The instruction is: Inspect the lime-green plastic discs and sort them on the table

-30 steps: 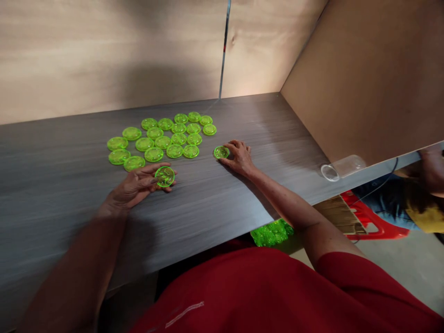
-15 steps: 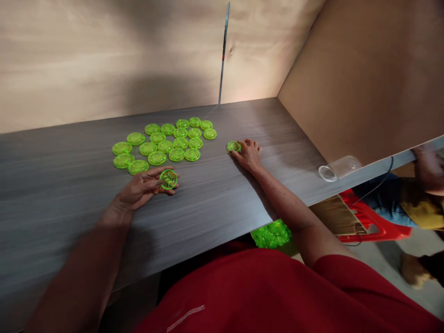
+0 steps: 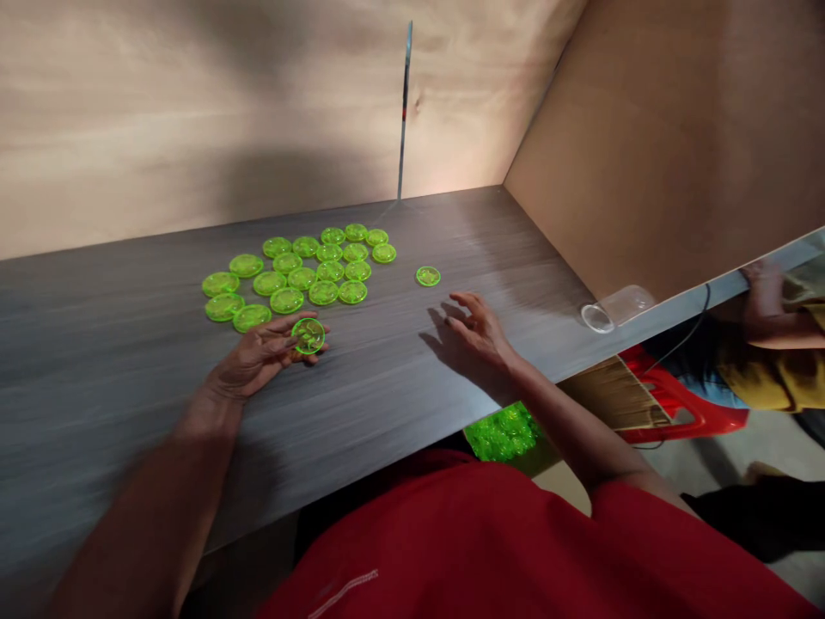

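Between the thumb and fingers of my left hand (image 3: 258,354) is a round, see-through green plastic disc (image 3: 308,336), tilted up off the table. My right hand (image 3: 480,331) hangs above the table with its fingers apart and nothing in them. Just beyond its fingertips a single green disc (image 3: 428,276) lies flat by itself. Several more green discs (image 3: 302,278) lie close together in loose rows behind my left hand. Their surfaces have a raised pattern too small to make out.
A clear plastic cup (image 3: 615,309) lies on its side near the table's right edge. Below the front edge stands a container of green plastic pieces (image 3: 503,432). Wooden panels (image 3: 309,103) enclose the back and right. A red stool (image 3: 709,419) and another person's arm (image 3: 770,309) are at right.
My right hand has let go of the lone disc and drawn back toward me, leaving it on the table. The left hand still holds its disc. The view has shifted slightly.
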Available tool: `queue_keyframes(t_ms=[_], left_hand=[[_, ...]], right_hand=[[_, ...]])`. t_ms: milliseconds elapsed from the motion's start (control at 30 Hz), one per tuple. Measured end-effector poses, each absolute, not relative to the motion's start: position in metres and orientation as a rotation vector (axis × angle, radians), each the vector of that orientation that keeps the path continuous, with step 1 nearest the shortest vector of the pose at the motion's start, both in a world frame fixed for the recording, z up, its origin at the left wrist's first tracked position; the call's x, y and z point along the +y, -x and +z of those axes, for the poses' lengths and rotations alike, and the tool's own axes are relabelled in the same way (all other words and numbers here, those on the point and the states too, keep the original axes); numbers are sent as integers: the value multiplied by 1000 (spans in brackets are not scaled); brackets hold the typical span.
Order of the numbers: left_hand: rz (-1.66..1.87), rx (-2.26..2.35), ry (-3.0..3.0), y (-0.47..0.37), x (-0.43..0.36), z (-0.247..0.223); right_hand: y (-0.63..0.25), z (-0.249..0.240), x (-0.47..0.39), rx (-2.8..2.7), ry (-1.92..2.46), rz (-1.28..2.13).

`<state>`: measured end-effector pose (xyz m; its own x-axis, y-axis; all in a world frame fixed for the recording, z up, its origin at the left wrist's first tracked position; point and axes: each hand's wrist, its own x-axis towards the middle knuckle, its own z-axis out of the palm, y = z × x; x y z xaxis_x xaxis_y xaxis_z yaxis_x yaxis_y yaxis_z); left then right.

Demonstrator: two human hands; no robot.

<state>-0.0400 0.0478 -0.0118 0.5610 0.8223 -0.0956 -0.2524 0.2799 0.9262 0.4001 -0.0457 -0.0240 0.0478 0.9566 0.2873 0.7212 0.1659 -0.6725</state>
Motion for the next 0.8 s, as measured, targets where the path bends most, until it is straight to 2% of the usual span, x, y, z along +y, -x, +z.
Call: queue_keyframes(t_ms=[133, 267, 367, 533, 600, 667, 800], left_hand=[[781, 658, -1036, 39, 49, -10], [766, 675, -1053, 39, 51, -7], [662, 638, -1086, 34, 45, -7], [470, 523, -1060, 5, 29, -10], [461, 465, -1036, -6, 30, -12], [460, 424, -1009, -12, 33, -12], [644, 546, -982, -7, 29, -11]], right_hand=[[-404, -30, -79, -1634, 1623, 408], [-401, -4, -8, -1766, 1709, 323], [-390, 18, 57, -1968, 1975, 236], [-357, 31, 81, -2032, 2121, 288], [-329, 38, 81, -2075, 1952, 239], [-276, 48, 86, -2213, 1598, 266], [-105, 60, 104, -2477, 944, 606]])
